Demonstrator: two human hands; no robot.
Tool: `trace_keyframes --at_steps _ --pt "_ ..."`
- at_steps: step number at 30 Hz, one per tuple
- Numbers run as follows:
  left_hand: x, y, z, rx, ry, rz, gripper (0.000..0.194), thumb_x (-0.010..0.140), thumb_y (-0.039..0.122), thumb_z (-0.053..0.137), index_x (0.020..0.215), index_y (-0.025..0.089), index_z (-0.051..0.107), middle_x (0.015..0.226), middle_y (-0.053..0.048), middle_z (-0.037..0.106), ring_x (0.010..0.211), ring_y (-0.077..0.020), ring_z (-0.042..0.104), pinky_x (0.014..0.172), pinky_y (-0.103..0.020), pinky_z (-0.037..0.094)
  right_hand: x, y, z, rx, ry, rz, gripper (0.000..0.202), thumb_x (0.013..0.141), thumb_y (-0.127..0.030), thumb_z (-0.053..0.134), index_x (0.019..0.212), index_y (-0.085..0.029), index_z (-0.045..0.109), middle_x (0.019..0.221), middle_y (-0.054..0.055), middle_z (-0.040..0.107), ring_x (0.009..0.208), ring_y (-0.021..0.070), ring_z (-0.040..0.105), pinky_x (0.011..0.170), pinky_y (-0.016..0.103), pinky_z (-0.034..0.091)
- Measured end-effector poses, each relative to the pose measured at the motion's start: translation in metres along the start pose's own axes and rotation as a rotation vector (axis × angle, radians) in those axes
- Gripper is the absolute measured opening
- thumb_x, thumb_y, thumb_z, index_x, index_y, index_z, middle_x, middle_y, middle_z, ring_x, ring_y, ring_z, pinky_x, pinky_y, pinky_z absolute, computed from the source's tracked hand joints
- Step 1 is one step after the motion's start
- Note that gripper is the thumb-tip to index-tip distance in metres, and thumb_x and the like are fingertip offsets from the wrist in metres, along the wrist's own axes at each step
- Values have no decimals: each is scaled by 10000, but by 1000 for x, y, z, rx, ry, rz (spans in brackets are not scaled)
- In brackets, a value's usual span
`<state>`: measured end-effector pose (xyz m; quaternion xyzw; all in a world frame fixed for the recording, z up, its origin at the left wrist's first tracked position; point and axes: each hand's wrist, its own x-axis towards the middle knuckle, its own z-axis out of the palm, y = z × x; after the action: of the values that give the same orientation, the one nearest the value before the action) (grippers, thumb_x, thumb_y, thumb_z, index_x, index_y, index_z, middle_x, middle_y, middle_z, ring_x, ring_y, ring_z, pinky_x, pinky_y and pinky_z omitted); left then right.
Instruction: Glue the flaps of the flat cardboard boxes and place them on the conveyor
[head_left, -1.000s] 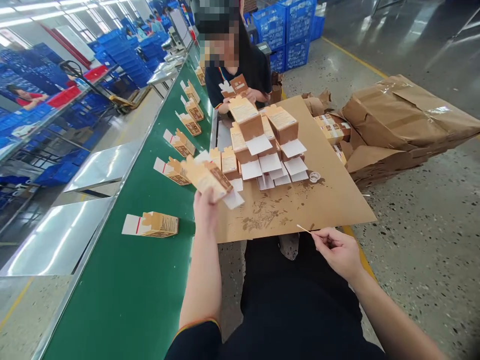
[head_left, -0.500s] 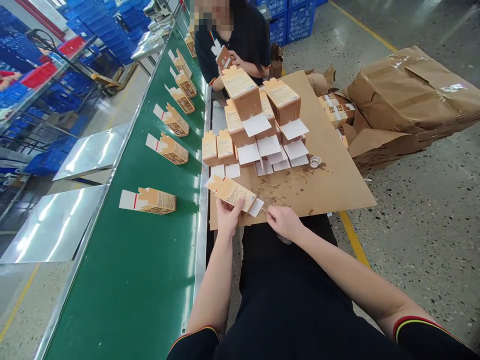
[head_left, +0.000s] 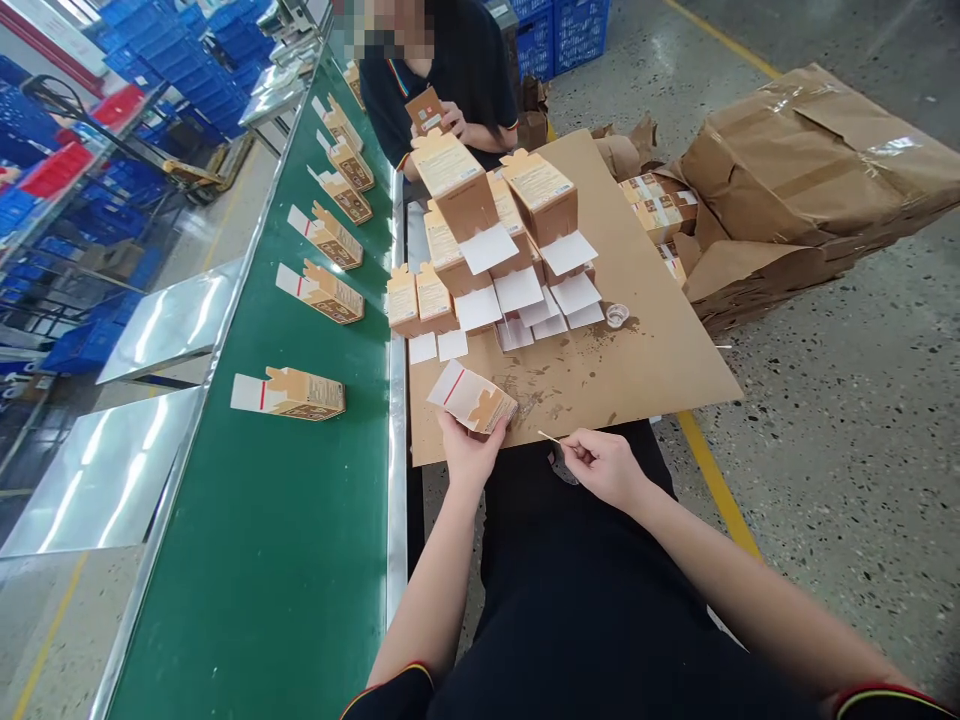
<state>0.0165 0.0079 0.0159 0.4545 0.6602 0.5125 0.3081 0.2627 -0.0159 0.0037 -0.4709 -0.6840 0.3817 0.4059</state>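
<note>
My left hand (head_left: 471, 452) is closed around a small tan carton (head_left: 484, 405), tilted above the near edge of the cardboard sheet (head_left: 645, 370). The carton's white flap with a red strip points up and left. To its right, my right hand (head_left: 604, 462) pinches a thin cotton swab (head_left: 549, 437), whose pale tip points left and stands apart from the carton. Beyond my hands a pile of similar cartons (head_left: 461, 205) has white flaps hanging toward me. A small clear plastic cup (head_left: 616, 316) sits right of the pile, with dark wet spots around it.
A green conveyor belt (head_left: 285, 540) runs along the left, carrying a row of cartons (head_left: 311, 393). Across the table a co-worker (head_left: 457, 70) holds a carton. A large brown paper-wrapped stack (head_left: 810, 180) stands at right. Blue crates (head_left: 577, 35) are behind.
My left hand has turned the carton, so its red-striped flap end now faces up. My right hand has drawn away to the right with the swab. The whole view has shifted slightly.
</note>
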Motion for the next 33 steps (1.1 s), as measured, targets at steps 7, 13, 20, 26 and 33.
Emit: trace_keyframes --at_steps 7,13,20,26,33 --pt "0 -5 8 120 -5 11 758 711 372 1020 1271 279 518 1252 -136 748 1265 -377 773 1044 -496 663 -8 -8 -4 61 45 98 305 1025 -366 674 752 -231 693 610 -13 598 527 125 511 535 250 471" --pt "25 -23 -45 32 203 53 880 703 443 1041 1380 271 507 1357 -158 721 1347 -360 747 1145 -528 631 -5 -9 -18 65 73 103 332 1018 -438 710 760 -231 742 614 5 646 519 135 550 534 261 512" --pt "48 -44 -205 26 715 -56 851 620 293 1016 1199 282 393 1462 -179 635 1433 -350 689 1217 -597 580 -10 6 -37 61 149 141 420 1004 -596 758 784 -238 779 591 9 638 502 153 564 502 282 527" --pt "43 -56 -228 102 682 -247 866 639 222 1001 1209 286 351 1444 -166 601 1386 -307 691 1241 -559 542 5 8 -36 47 106 84 448 999 -614 775 755 -239 772 579 11 617 493 150 565 493 287 514" --pt "23 -51 -190 324 1046 113 527 891 299 739 1300 295 407 1423 -116 513 1432 -310 580 1259 -562 488 -9 15 -63 13 222 147 456 1001 -665 780 806 -253 795 583 20 641 496 167 602 493 300 540"
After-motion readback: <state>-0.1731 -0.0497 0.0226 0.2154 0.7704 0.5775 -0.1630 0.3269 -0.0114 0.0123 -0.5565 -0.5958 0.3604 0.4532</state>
